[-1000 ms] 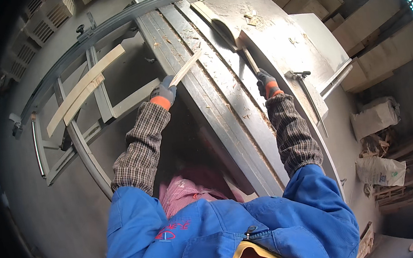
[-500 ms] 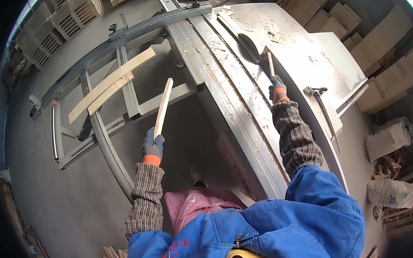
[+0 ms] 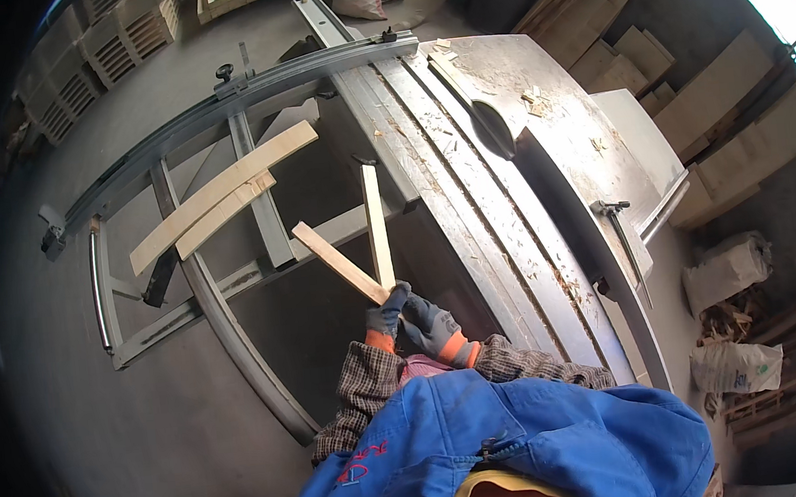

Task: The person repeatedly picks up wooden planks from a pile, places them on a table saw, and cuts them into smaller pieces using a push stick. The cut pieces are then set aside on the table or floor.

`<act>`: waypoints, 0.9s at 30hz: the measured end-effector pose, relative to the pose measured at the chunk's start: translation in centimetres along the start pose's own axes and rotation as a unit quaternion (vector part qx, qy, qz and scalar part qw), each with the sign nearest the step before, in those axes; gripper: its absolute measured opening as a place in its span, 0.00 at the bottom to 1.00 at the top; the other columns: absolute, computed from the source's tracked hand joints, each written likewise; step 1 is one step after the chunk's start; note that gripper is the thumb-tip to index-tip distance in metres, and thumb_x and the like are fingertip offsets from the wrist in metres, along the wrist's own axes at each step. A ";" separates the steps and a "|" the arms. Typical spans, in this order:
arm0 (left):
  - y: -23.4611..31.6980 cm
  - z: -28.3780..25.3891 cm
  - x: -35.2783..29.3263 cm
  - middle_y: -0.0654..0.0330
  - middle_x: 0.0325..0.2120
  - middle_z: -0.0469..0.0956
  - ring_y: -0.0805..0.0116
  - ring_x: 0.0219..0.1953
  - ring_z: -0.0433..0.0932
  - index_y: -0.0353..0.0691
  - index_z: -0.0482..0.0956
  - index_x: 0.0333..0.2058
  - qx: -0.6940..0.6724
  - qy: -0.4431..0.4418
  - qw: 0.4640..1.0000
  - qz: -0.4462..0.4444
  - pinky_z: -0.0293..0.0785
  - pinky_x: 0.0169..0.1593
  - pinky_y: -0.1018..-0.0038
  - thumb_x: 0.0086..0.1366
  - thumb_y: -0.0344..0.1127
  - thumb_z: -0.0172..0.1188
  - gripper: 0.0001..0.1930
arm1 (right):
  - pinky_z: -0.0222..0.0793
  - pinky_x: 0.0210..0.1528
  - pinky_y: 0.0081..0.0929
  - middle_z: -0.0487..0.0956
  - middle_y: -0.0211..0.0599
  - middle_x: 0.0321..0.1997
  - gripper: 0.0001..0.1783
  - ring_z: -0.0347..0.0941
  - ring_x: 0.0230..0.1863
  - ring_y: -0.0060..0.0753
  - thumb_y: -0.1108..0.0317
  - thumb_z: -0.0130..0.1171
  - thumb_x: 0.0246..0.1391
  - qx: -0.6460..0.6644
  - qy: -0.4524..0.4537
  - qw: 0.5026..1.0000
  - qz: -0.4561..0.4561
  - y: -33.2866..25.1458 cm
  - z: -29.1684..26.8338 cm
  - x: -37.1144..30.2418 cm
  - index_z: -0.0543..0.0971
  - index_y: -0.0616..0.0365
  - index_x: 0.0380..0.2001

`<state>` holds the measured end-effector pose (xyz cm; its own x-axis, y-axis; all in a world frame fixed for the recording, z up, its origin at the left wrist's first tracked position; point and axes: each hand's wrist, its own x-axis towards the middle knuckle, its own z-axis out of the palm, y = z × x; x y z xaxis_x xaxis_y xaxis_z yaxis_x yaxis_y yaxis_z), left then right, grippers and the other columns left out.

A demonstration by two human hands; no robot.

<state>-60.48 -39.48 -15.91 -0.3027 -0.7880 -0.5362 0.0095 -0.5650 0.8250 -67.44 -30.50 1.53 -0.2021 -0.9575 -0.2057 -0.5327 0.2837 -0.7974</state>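
Close in front of my body, my left hand (image 3: pixel 386 319) and my right hand (image 3: pixel 434 327) meet, both in grey gloves with orange cuffs. Two narrow wood strips rise from them in a V: an upright wood strip (image 3: pixel 377 227) and a wood strip slanting to the left (image 3: pixel 337 261). Their lower ends come together at the closed fingers, so which hand grips which strip is hard to make out. Beyond them, a longer pale board (image 3: pixel 230 193) and a shorter board (image 3: pixel 227 215) lie across the metal frame (image 3: pixel 265 213) on the left.
To the right stands a sliding table saw (image 3: pixel 534 72), with chips around its dark blade slot (image 3: pixel 492 129) and a tall fence (image 3: pixel 573 198). A clamp lever (image 3: pixel 622 236) sits beside the fence. Leaning boards (image 3: pixel 718 83) and white sacks (image 3: pixel 737 367) line the right side.
My right hand has come back from beside the saw blade with its wood strip and joined my left hand. The left hand has moved right and nearer my body.
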 end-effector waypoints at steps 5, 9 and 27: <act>5.7 -7.4 2.1 0.68 0.26 0.77 0.79 0.28 0.73 0.38 0.81 0.32 -0.045 -0.001 0.998 0.033 0.71 0.33 0.77 0.49 0.37 0.71 0.13 | 0.68 0.50 0.38 0.74 0.45 0.50 0.22 0.72 0.47 0.48 0.52 0.48 0.56 0.021 -0.009 0.984 -0.177 0.6 0.0 5.7 0.75 0.54 0.47; 7.3 -12.3 5.1 0.66 0.30 0.76 0.76 0.32 0.73 0.39 0.79 0.35 -0.043 0.096 0.984 0.142 0.72 0.35 0.74 0.51 0.32 0.69 0.12 | 0.69 0.50 0.35 0.76 0.43 0.45 0.17 0.72 0.48 0.45 0.59 0.54 0.55 0.023 0.099 0.993 -0.066 2.1 -4.1 11.8 0.77 0.57 0.44; 10.5 -22.3 6.1 0.58 0.32 0.75 0.71 0.28 0.74 0.29 0.72 0.46 0.090 0.475 0.864 0.139 0.73 0.32 0.72 0.52 0.31 0.67 0.23 | 0.67 0.54 0.42 0.70 0.49 0.54 0.25 0.69 0.53 0.52 0.57 0.60 0.46 -0.289 0.218 0.891 0.273 17.2 -29.9 56.9 0.75 0.49 0.49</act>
<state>-41.00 -55.69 -14.49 0.6070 -0.7811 -0.1465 -0.2186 -0.3414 0.9141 -112.67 -78.54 -6.94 -0.7940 -0.5933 -0.1322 -0.5662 0.8010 -0.1943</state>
